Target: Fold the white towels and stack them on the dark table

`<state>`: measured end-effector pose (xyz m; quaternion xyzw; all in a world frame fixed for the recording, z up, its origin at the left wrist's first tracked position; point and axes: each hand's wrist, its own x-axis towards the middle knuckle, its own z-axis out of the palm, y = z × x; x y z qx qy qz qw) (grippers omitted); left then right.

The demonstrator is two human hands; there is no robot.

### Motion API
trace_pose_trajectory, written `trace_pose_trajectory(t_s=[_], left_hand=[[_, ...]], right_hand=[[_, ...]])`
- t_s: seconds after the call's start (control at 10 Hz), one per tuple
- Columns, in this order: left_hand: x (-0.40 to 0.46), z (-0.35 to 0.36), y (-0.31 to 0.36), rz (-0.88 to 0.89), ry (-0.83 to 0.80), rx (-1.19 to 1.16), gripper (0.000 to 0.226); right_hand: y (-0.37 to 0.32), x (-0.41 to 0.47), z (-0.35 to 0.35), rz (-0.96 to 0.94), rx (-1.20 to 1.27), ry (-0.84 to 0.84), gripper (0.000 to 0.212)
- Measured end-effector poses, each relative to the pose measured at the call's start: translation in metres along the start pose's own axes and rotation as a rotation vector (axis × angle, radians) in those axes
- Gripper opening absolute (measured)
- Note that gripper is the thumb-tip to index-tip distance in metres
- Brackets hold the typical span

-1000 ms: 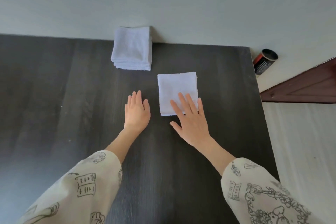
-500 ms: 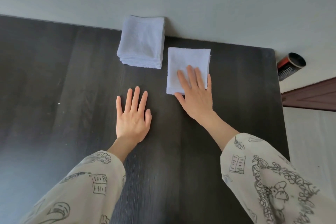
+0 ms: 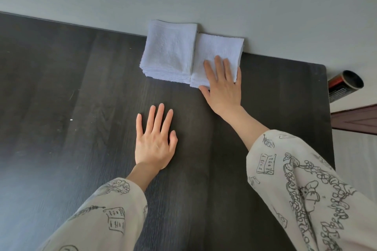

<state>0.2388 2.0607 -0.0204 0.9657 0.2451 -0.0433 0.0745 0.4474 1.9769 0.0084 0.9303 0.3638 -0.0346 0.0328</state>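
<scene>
Stack of folded towels lies just left of the folded towel your right hand presses flat-fingered; your left hand rests spread farther back on the table.

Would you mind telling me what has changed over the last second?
The right hand, fingers flat, slid the folded towel away across the dark table until it sits beside the towel stack. The left hand stayed flat on the table; nothing was gripped or released.
</scene>
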Motion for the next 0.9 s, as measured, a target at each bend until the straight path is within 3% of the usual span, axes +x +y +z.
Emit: trace_pose_trajectory(t_s=[0.6, 0.9], left_hand=[[0.000, 0.003, 0.000, 0.010, 0.014, 0.007, 0.056], [0.000, 0.003, -0.001, 0.003, 0.009, -0.005, 0.057]], right_hand=[[0.002, 0.007, -0.003, 0.007, -0.016, -0.023, 0.065], [-0.007, -0.050, -0.016, 0.025, -0.027, -0.026, 0.067]])
